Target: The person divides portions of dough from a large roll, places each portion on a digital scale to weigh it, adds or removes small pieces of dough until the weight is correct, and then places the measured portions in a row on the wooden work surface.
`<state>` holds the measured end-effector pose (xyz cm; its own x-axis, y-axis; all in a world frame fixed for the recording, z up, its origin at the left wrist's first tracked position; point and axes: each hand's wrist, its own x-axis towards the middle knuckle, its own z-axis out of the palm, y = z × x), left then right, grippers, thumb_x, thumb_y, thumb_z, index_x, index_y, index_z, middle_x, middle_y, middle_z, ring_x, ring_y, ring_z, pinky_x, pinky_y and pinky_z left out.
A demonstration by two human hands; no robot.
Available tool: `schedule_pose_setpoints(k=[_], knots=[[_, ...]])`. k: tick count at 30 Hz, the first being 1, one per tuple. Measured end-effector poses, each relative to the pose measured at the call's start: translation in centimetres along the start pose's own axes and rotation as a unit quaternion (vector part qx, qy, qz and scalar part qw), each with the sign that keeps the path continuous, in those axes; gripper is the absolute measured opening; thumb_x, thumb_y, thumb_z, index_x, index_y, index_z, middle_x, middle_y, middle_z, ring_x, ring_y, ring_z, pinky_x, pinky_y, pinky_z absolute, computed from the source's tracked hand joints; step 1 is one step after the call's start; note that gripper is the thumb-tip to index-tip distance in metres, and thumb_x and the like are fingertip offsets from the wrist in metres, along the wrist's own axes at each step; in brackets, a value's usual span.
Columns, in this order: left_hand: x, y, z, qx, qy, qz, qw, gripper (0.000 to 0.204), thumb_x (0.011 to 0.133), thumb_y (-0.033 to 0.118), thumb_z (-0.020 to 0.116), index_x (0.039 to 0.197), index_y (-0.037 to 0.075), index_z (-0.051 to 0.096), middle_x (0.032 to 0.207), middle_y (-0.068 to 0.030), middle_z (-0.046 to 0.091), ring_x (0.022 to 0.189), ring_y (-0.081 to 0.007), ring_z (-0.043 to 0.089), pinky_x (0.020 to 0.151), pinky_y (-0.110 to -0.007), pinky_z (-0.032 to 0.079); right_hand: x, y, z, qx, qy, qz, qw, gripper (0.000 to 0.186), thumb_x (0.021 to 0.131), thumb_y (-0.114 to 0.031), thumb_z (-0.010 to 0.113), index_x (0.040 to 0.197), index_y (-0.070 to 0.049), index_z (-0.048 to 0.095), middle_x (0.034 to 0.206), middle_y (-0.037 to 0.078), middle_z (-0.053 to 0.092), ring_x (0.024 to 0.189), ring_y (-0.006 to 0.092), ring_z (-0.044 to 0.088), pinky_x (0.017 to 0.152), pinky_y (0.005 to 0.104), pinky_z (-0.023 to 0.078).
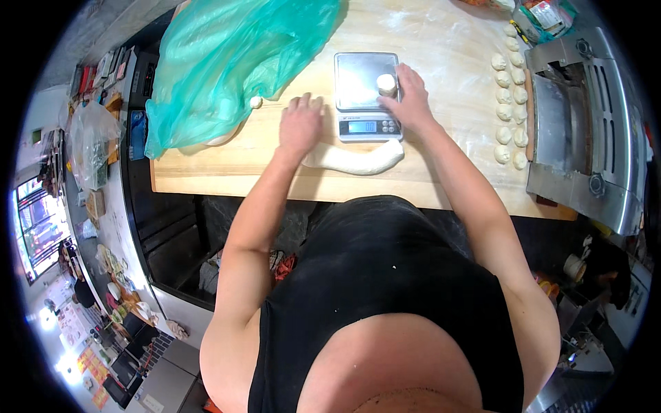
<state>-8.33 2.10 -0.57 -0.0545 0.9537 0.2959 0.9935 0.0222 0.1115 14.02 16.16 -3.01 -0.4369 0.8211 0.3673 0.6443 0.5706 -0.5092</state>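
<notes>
My right hand (pixel 412 98) holds a small white dough piece (pixel 385 84) between thumb and fingers over the square steel plate of a digital scale (pixel 360 76). My left hand (pixel 301 122) rests palm down on the wooden board (pixel 206 175), fingers apart, beside the left end of a long white dough roll (pixel 361 160), which lies below the scale and is partly hidden by that hand. A small pale dough lump (pixel 256 102) sits by a crumpled green plastic sheet (pixel 227 55) at the upper left.
Several dough balls (pixel 502 96) line the right side of the board, next to a wooden rod (pixel 529 117) and a steel machine (pixel 585 131). Bags and packages (pixel 537 17) sit at the back right corner. A cluttered side counter (pixel 103 158) runs along the left.
</notes>
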Motion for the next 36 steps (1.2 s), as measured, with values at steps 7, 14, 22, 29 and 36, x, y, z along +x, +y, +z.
schedule_pose_setpoints(k=[7,14,22,29,36], knots=[[-0.4,-3.3,3.6,-0.307,-0.055,-0.125,0.942,0.031,0.082,0.008,0.065,0.114,0.006,0.062,0.088,-0.0101,0.065,0.078,-0.0246,0.063,0.069,-0.034,0.051,2.0,0.2,-4.8,0.358,-0.141,0.194,0.902,0.024,0.088,-0.012,0.063,0.108,0.000,0.068,0.095,0.010,0.071,0.085,0.0166,0.066,0.077,0.0272,0.052],[7.1,5.1,-2.1,-0.689,-0.129,-0.241,0.671,0.024,0.093,0.025,0.061,0.099,0.001,0.061,0.072,-0.0026,0.058,0.061,-0.0089,0.053,0.055,-0.024,0.044,2.4,-5.4,-6.3,0.394,-0.198,0.125,0.889,0.026,0.085,-0.013,0.069,0.108,-0.001,0.069,0.100,0.010,0.070,0.092,0.0145,0.065,0.079,0.0281,0.052],[9.3,6.5,-2.2,-0.765,-0.250,-0.206,0.556,0.029,0.098,0.034,0.052,0.097,0.005,0.058,0.072,-0.0013,0.056,0.060,-0.0090,0.052,0.055,-0.023,0.042,2.8,-4.9,-7.3,0.303,-0.128,0.122,0.936,0.017,0.083,-0.016,0.071,0.095,-0.004,0.072,0.084,0.006,0.070,0.076,0.0126,0.063,0.071,0.0280,0.049],[10.1,6.6,-1.1,-0.779,-0.251,-0.221,0.530,0.024,0.098,0.028,0.053,0.099,0.004,0.056,0.074,-0.0021,0.057,0.062,-0.0094,0.053,0.058,-0.024,0.044,3.1,-4.1,-7.2,0.397,-0.157,0.218,0.878,0.022,0.083,-0.016,0.071,0.097,-0.001,0.071,0.086,0.007,0.070,0.077,0.0125,0.064,0.072,0.0269,0.050],[9.9,5.4,2.5,-0.707,-0.190,-0.282,0.620,0.023,0.086,0.015,0.057,0.108,0.005,0.056,0.079,-0.0056,0.059,0.065,-0.0148,0.057,0.060,-0.028,0.046,3.3,-1.1,-4.4,0.256,-0.109,0.218,0.936,0.029,0.080,-0.021,0.072,0.102,-0.001,0.071,0.088,0.012,0.072,0.082,0.0180,0.068,0.075,0.0296,0.053]])
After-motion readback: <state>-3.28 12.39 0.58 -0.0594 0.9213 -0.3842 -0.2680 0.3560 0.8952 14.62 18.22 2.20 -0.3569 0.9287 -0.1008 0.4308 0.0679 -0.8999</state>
